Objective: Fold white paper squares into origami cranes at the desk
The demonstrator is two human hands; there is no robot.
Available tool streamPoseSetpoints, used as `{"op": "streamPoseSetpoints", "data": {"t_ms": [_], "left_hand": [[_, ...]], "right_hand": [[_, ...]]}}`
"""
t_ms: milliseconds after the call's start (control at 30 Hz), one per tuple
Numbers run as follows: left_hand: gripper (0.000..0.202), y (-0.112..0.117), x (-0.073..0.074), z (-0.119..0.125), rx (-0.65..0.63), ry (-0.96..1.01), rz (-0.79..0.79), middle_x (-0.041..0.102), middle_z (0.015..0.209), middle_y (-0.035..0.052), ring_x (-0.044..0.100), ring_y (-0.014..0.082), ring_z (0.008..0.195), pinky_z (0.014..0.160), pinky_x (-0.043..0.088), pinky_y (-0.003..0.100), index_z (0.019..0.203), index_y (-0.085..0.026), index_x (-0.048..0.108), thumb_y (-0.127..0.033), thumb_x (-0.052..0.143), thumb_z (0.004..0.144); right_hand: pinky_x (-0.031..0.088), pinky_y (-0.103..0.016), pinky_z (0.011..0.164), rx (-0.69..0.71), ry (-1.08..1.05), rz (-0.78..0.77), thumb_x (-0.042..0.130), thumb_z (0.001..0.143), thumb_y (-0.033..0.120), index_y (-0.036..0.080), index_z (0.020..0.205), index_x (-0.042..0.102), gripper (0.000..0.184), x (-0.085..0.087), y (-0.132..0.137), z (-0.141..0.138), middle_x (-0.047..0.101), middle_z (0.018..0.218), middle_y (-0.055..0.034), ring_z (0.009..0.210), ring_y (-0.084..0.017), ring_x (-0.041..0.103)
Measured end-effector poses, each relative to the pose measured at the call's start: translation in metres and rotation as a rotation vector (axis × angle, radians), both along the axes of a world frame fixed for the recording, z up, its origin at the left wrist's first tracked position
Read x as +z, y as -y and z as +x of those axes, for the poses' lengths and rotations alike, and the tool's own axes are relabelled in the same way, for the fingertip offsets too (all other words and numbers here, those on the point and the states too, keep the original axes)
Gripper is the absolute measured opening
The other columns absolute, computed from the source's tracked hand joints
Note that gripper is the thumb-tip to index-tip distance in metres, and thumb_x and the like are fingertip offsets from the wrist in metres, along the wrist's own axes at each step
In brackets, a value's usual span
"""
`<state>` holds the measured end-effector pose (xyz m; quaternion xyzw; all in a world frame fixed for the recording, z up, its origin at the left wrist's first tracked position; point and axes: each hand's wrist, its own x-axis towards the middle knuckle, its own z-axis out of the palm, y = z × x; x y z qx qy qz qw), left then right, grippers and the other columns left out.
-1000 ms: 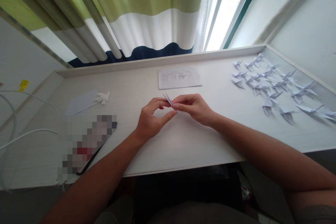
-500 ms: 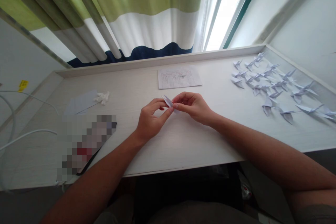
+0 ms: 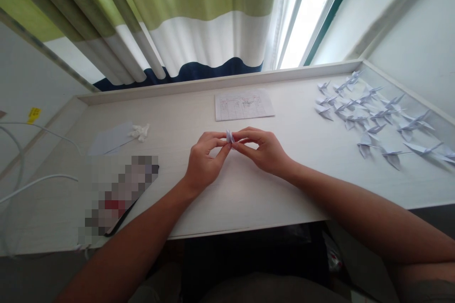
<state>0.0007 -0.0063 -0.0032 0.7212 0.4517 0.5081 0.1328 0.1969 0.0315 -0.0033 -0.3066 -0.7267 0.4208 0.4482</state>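
Observation:
A small piece of folded white paper (image 3: 230, 137) is held above the middle of the desk, pinched from both sides. My left hand (image 3: 206, 157) grips its left side between thumb and fingers. From the right, my right hand (image 3: 265, 149) pinches it in the same way, the fingertips of both hands nearly meeting. Fingers cover much of the paper, so its full shape is hidden. Over on the right of the desk stand several folded white paper cranes (image 3: 373, 131), grouped close together.
Behind my hands lies a printed sheet (image 3: 244, 106). Loose white paper (image 3: 111, 138) and a crumpled tissue (image 3: 140, 132) are at the left, near a blurred-out phone (image 3: 124, 194) and white cables (image 3: 39, 182). A raised rim (image 3: 199, 86) borders the desk's back, before a curtain (image 3: 209, 23).
The folded paper has turned and now shows a narrower side between the fingertips. My right fingers have shifted their pinch on it; my left hand stays about where it was.

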Motion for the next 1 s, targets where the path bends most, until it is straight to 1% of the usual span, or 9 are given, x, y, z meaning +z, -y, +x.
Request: {"op": "streamPoseSetpoints", "data": {"t_ms": [200, 300, 400, 533, 600, 700, 767, 867, 1000], "left_hand": [[0.010, 0.000, -0.002, 0.002, 0.019, -0.028, 0.043, 0.082, 0.112, 0.0078, 0.077, 0.0235, 0.108, 0.097, 0.062, 0.042, 0.086, -0.021, 0.075, -0.017, 0.074, 0.095], [0.012, 0.000, -0.003, 0.003, 0.003, -0.016, 0.029, 0.083, 0.112, 0.0088, 0.078, 0.0246, 0.110, 0.099, 0.062, 0.044, 0.084, -0.021, 0.074, -0.018, 0.073, 0.096], [0.013, 0.001, -0.003, 0.004, -0.003, 0.008, 0.000, 0.084, 0.109, 0.0086, 0.079, 0.0255, 0.110, 0.099, 0.063, 0.046, 0.083, -0.021, 0.074, -0.019, 0.073, 0.096], [0.010, 0.003, -0.002, 0.005, 0.010, 0.017, -0.033, 0.085, 0.111, 0.0087, 0.079, 0.0264, 0.112, 0.101, 0.063, 0.048, 0.086, -0.022, 0.076, -0.021, 0.073, 0.095], [0.010, 0.003, -0.002, 0.005, 0.016, 0.019, -0.028, 0.085, 0.111, 0.0084, 0.079, 0.0262, 0.112, 0.101, 0.063, 0.047, 0.086, -0.022, 0.076, -0.020, 0.073, 0.095], [0.012, 0.002, -0.002, 0.005, 0.021, -0.001, -0.006, 0.085, 0.106, 0.0079, 0.080, 0.0248, 0.105, 0.096, 0.064, 0.044, 0.083, -0.021, 0.075, -0.018, 0.073, 0.094], [0.012, 0.001, -0.003, 0.005, 0.026, -0.037, 0.012, 0.084, 0.102, 0.0071, 0.079, 0.0239, 0.099, 0.091, 0.064, 0.042, 0.082, -0.021, 0.075, -0.016, 0.074, 0.092], [0.012, 0.000, -0.002, 0.004, 0.044, -0.077, 0.037, 0.083, 0.098, 0.0063, 0.076, 0.0239, 0.096, 0.088, 0.063, 0.042, 0.080, -0.022, 0.074, -0.016, 0.075, 0.090], [0.010, 0.001, 0.001, 0.003, 0.040, -0.040, -0.017, 0.082, 0.101, 0.0064, 0.076, 0.0232, 0.096, 0.088, 0.062, 0.041, 0.081, -0.022, 0.074, -0.020, 0.076, 0.091]], "right_hand": [[0.065, -0.041, 0.090, -0.132, 0.104, 0.025, 0.076, 0.095, 0.029, 0.026, 0.107, 0.085, 0.016, 0.006, 0.009, -0.002, 0.086, 0.107, -0.0041, 0.099, -0.025, 0.081], [0.064, -0.042, 0.091, -0.145, 0.138, 0.011, 0.076, 0.096, 0.032, 0.028, 0.104, 0.086, 0.014, 0.010, 0.011, -0.002, 0.086, 0.107, -0.0033, 0.101, -0.028, 0.081], [0.063, -0.043, 0.089, -0.137, 0.179, 0.022, 0.073, 0.098, 0.034, 0.029, 0.105, 0.086, 0.016, 0.010, 0.011, -0.001, 0.086, 0.107, -0.0026, 0.101, -0.029, 0.081], [0.061, -0.042, 0.083, -0.182, 0.276, 0.146, 0.067, 0.102, 0.036, 0.031, 0.112, 0.085, 0.021, 0.004, 0.012, -0.001, 0.086, 0.110, -0.0033, 0.097, -0.030, 0.081], [0.059, -0.040, 0.078, -0.213, 0.347, 0.208, 0.065, 0.103, 0.036, 0.030, 0.113, 0.084, 0.022, 0.002, 0.014, -0.002, 0.086, 0.107, -0.0051, 0.093, -0.030, 0.081], [0.053, -0.036, 0.071, -0.246, 0.463, 0.271, 0.061, 0.105, 0.036, 0.029, 0.110, 0.083, 0.024, 0.001, 0.017, -0.002, 0.086, 0.102, -0.0062, 0.087, -0.027, 0.078], [0.050, -0.034, 0.069, -0.250, 0.504, 0.299, 0.059, 0.107, 0.035, 0.028, 0.107, 0.082, 0.025, 0.001, 0.018, -0.003, 0.085, 0.103, -0.0066, 0.088, -0.026, 0.077], [0.051, -0.036, 0.071, -0.239, 0.483, 0.297, 0.060, 0.106, 0.035, 0.025, 0.105, 0.081, 0.024, 0.003, 0.016, -0.002, 0.084, 0.103, -0.0084, 0.090, -0.027, 0.076], [0.057, -0.039, 0.080, -0.192, 0.324, 0.187, 0.067, 0.102, 0.036, 0.025, 0.101, 0.079, 0.017, 0.005, 0.012, 0.000, 0.084, 0.100, -0.0067, 0.090, -0.026, 0.077]]}}
